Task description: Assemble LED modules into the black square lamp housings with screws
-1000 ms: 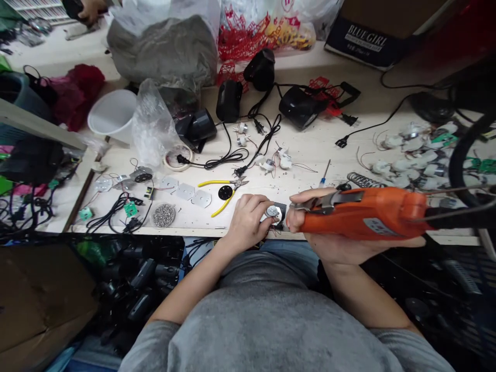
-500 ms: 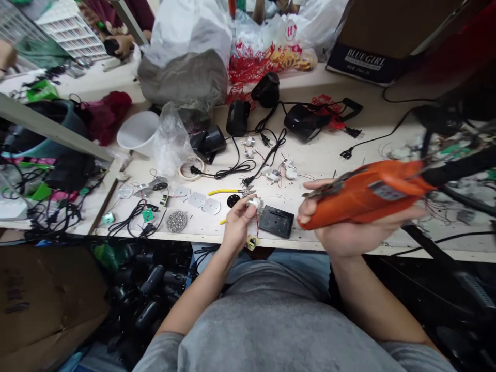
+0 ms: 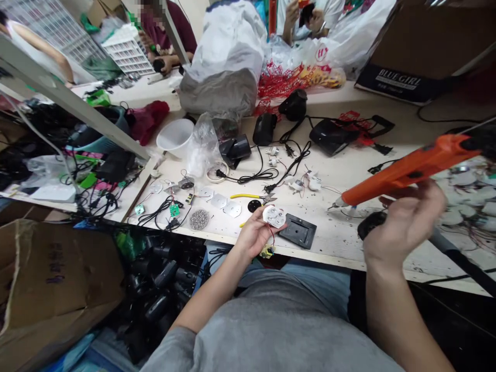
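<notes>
My left hand (image 3: 253,235) is closed around the edge of a white, roughly octagonal plate (image 3: 274,217) with screws or round parts on its face. Red wires run from the plate down to a small yellow circuit board (image 3: 267,251). Beside it on the bench lies a black rectangular plastic part (image 3: 299,231). My right hand (image 3: 403,227), fingers apart and loosely curled, is just below an orange electric screwdriver (image 3: 406,168). The screwdriver slants with its tip low to the left. A black rounded object (image 3: 371,225) is next to that hand, partly hidden.
Yellow-handled pliers (image 3: 248,196), white plates (image 3: 219,200) and a dish of screws (image 3: 199,219) lie to the left. Black housings (image 3: 333,135) with cords stand behind. White parts (image 3: 461,206) pile up at right. Other people (image 3: 170,31) are across the bench.
My right hand has come off the screwdriver and sits lower. The screwdriver now hangs tilted, farther right. My left hand has turned the white plate face up. The view has shifted left.
</notes>
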`<state>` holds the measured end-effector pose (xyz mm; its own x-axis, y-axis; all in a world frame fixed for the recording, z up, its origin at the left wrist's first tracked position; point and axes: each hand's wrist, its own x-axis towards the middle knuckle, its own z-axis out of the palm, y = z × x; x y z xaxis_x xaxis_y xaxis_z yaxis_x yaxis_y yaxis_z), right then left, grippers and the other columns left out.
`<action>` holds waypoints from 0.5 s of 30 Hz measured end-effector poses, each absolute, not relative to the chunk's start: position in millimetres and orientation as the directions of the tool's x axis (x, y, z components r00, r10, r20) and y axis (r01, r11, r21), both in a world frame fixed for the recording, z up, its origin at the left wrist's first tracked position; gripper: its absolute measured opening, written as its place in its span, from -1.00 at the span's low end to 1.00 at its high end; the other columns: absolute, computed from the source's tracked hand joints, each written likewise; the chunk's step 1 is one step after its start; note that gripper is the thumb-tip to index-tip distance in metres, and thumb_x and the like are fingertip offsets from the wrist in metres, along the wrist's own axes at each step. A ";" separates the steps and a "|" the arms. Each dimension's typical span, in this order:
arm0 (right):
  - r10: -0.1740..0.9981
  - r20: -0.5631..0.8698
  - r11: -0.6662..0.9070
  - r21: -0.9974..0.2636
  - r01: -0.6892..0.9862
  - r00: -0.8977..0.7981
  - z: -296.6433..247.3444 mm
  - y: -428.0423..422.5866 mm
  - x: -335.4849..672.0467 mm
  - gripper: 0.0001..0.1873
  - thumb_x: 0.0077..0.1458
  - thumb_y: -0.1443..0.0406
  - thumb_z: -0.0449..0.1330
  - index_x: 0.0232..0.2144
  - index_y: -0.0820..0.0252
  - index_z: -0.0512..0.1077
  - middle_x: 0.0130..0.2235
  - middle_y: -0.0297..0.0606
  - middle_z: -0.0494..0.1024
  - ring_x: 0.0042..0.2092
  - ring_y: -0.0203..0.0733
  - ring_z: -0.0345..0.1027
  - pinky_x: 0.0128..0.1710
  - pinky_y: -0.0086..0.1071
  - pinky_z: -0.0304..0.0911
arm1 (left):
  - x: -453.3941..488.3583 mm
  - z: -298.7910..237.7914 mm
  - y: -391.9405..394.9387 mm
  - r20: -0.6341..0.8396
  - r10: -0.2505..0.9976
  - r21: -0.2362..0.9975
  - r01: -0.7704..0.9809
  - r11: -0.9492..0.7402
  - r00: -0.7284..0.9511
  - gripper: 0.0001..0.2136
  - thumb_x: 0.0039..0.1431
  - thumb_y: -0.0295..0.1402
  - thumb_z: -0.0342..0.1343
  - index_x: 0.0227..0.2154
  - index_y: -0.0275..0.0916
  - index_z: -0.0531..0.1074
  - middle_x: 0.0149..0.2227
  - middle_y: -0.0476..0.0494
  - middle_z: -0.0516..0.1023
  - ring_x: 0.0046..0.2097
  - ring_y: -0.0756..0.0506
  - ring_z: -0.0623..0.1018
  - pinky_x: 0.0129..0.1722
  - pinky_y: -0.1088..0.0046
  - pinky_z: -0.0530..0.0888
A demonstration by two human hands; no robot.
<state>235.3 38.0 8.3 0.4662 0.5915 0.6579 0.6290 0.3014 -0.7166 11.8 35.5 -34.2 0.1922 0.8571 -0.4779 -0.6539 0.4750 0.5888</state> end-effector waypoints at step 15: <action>0.816 0.568 0.480 -0.562 0.674 -0.107 -26.4 7.8 160.9 -0.53 0.21 0.21 0.25 0.15 0.16 0.38 -0.09 -0.05 0.61 -0.09 0.06 0.49 -0.11 -0.03 0.48 | 16.3 -37.2 25.1 -0.397 0.894 0.681 -0.585 0.440 0.209 -0.70 -0.12 -0.51 0.29 -0.24 -0.21 0.55 -0.22 -0.08 0.60 -0.20 -0.06 0.57 -0.20 0.46 0.49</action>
<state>160.9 7.8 -26.4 -0.1069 0.8158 0.5684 0.6743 0.4796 -0.5615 16.3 25.1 -37.2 0.2088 0.8936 -0.3974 -0.5855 0.4397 0.6811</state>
